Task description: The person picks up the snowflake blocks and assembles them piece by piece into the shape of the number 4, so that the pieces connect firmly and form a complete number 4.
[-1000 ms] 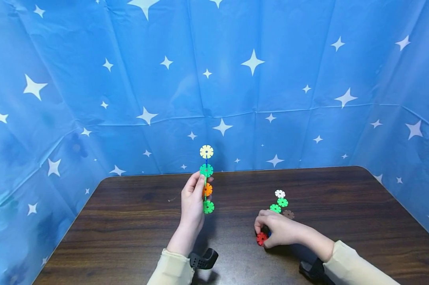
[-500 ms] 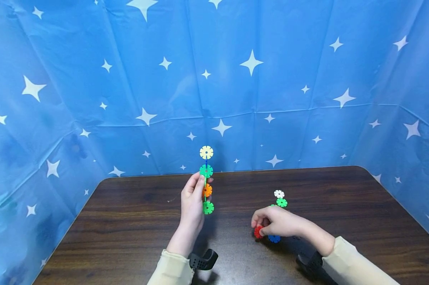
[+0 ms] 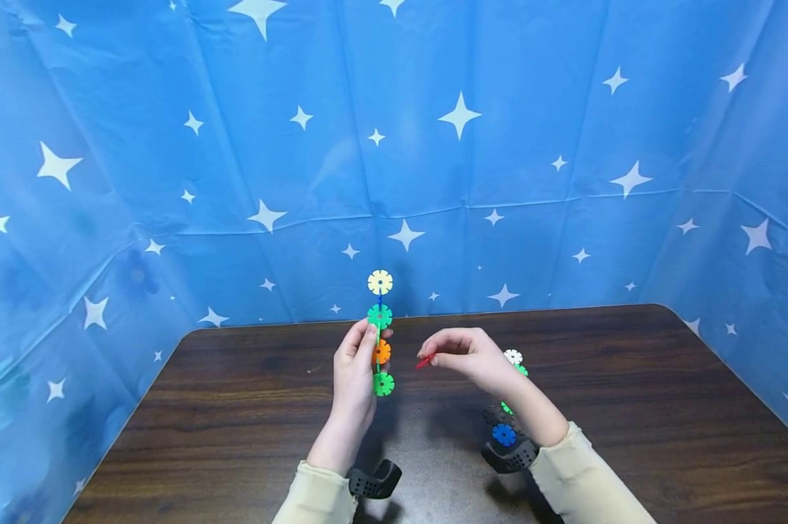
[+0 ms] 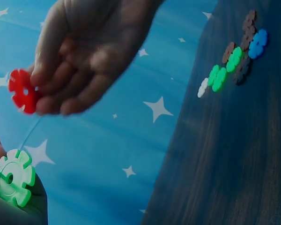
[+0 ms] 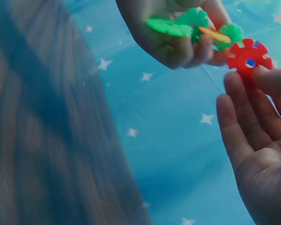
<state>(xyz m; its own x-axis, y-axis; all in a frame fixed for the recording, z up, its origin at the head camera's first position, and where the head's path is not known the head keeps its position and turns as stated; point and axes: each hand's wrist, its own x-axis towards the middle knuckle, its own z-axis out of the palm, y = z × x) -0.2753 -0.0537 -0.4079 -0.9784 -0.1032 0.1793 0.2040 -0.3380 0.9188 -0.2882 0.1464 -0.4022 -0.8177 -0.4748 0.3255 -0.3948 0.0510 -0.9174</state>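
Upright in my left hand (image 3: 354,375) is a chain of notched plastic snowflake discs, pinched near its middle. A cream disc (image 3: 380,282) tops it, with a thin blue piece below, then a green disc (image 3: 380,317), an orange disc (image 3: 383,352) and a lower green disc (image 3: 383,384). My fingers partly hide the chain. To its right, my right hand (image 3: 475,358) pinches a red snowflake disc (image 5: 239,61) between thumb and fingers. The red disc (image 3: 425,361) is seen nearly edge-on in the head view and stands apart from the chain.
Loose discs lie on the dark wooden table (image 3: 249,415) at right, partly behind my right forearm: a blue disc (image 3: 504,435), a white disc (image 3: 514,356), green discs (image 4: 233,59) and brown discs (image 4: 249,21). A blue star-printed curtain (image 3: 407,167) hangs behind the table.
My right hand has lifted the red disc from beside the loose discs and carried it left and up, near the chain. My left hand and the chain have hardly moved.
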